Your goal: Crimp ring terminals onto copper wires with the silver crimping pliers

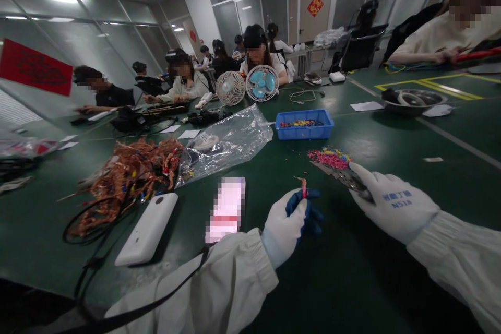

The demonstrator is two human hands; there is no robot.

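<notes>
My left hand (287, 224), in a white glove with blue fingertips, pinches a short pink-sheathed wire (304, 188) whose thin end sticks up. Farther right, my right hand (387, 203), gloved the same way, is closed around a flat metal tool with holes (346, 177); its exact kind is unclear. The tool's far end lies at a small heap of pink, yellow and blue bits (331, 157) on the green table (352, 282). Behind the heap stands a blue plastic basket (305, 133) with more coloured bits inside.
A tangled copper wire pile (129, 167) lies at the left beside a clear plastic bag (238, 141). Nearer are a white power bank (146, 229) and a lit phone (226, 209). Two small fans (262, 83), a metal bowl (415, 108) and several seated people are farther off.
</notes>
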